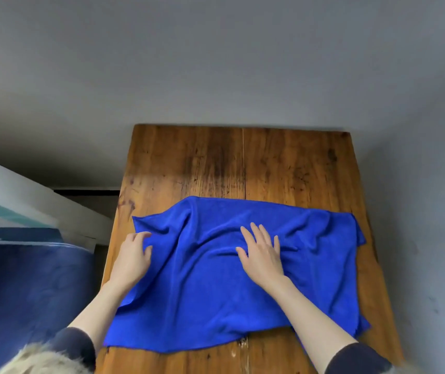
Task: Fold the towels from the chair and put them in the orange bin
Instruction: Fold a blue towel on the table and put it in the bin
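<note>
Item: blue towel (216,287), lying spread across the near half of the wooden bench (243,163), wrinkled through the middle, its right edge and near right corner hanging just over the bench side. Left hand (132,257): resting at the towel's left edge, fingers loosely curled onto the cloth; whether it is pinching the hem cannot be told. Right hand (263,252): lying flat on the middle of the towel, fingers straight and spread, pressing the ridges down. Step in hand, by judgement: smoothing before the first fold. Doing it well is calling for sweeping the flat palm outward from the centre toward the right edge while the left side is being held, then matching corners so the fold is lying square. Surroundings: grey wall (216,63) beyond the bench; dark blue bedding (27,287) lying at the left; dark sleeves on both forearms. Chair and orange bin: not showing. Obstructions: nothing on the bench is standing in the way; the overhanging right edge is risking a slide.
</note>
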Action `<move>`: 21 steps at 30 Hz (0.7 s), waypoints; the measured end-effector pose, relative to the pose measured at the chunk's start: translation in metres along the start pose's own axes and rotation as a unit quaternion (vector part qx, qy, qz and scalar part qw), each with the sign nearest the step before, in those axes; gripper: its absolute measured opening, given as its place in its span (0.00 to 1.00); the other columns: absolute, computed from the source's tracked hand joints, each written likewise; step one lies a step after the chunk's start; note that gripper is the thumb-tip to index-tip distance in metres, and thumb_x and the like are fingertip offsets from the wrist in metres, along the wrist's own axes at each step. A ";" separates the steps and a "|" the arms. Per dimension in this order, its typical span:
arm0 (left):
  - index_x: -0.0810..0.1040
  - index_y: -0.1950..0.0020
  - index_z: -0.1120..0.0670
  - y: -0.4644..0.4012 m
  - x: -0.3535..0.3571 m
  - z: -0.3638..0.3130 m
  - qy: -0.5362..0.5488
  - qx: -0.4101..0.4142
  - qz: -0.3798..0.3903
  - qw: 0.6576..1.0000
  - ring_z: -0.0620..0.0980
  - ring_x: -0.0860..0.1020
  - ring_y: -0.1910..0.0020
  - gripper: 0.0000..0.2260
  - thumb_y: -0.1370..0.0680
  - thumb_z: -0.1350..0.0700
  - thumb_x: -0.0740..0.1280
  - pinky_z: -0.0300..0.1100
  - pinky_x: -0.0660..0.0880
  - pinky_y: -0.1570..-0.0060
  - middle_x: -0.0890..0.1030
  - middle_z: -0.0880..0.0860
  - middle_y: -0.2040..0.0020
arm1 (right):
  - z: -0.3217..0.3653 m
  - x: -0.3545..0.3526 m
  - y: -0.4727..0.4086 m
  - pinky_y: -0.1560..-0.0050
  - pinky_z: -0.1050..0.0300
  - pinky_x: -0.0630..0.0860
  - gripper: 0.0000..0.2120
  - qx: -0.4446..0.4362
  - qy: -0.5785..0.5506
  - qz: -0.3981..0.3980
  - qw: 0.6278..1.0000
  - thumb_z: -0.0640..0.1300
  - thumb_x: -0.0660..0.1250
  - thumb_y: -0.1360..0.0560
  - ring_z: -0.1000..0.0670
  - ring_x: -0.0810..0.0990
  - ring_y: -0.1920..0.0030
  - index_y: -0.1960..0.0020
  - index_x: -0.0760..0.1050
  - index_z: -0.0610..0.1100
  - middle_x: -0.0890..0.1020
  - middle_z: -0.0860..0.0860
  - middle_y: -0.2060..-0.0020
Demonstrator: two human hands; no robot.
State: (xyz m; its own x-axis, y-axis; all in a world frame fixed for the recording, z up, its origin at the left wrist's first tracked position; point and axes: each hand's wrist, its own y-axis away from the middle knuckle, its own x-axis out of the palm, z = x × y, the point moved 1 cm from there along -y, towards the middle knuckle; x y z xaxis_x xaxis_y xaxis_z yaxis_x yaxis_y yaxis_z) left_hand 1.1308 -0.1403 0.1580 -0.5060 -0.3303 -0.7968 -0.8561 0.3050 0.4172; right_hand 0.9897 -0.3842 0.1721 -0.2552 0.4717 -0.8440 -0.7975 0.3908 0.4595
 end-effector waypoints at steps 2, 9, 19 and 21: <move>0.70 0.33 0.60 -0.010 0.002 0.011 -0.042 0.041 -0.023 0.998 0.59 0.70 0.37 0.17 0.22 0.61 0.62 0.50 0.67 0.38 0.71 0.60 0.35 | 0.021 0.023 -0.010 0.27 0.39 0.42 0.27 -0.008 0.015 -0.013 1.000 0.54 0.53 0.20 0.48 0.45 0.23 0.24 0.52 0.49 0.50 0.49 0.23; 0.61 0.26 0.53 -0.048 0.016 0.036 -0.221 0.181 0.002 0.958 0.54 0.58 0.25 0.33 0.26 0.37 0.45 0.51 0.56 0.30 0.60 0.54 0.25 | 0.059 0.078 -0.042 0.29 0.36 0.41 0.34 0.018 0.021 -0.091 0.995 0.64 0.37 0.25 0.47 0.48 0.24 0.25 0.57 0.50 0.53 0.49 0.24; 0.66 0.29 0.54 -0.089 0.002 0.028 -0.200 0.211 -0.102 0.951 0.58 0.57 0.26 0.25 0.23 0.45 0.51 0.60 0.52 0.32 0.61 0.59 0.26 | 0.054 0.094 -0.057 0.29 0.35 0.45 0.30 0.020 0.082 -0.168 0.982 0.63 0.50 0.25 0.46 0.53 0.25 0.27 0.58 0.50 0.58 0.48 0.25; 0.62 0.27 0.49 -0.078 0.023 0.027 -0.200 0.232 -0.074 0.949 0.57 0.54 0.25 0.25 0.22 0.44 0.51 0.61 0.47 0.31 0.58 0.56 0.24 | 0.054 0.097 -0.058 0.29 0.34 0.46 0.31 0.021 0.093 -0.175 0.980 0.63 0.50 0.25 0.45 0.53 0.25 0.27 0.59 0.49 0.58 0.48 0.25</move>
State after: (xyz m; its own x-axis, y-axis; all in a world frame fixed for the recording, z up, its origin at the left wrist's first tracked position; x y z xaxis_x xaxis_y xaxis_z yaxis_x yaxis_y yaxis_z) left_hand 1.1886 -0.1473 0.0947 -0.2247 -0.0630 -0.9724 -0.7286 0.6734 0.1248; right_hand 1.0407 -0.3190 0.0786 -0.0692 0.1517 -0.9860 -0.8320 0.5366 0.1409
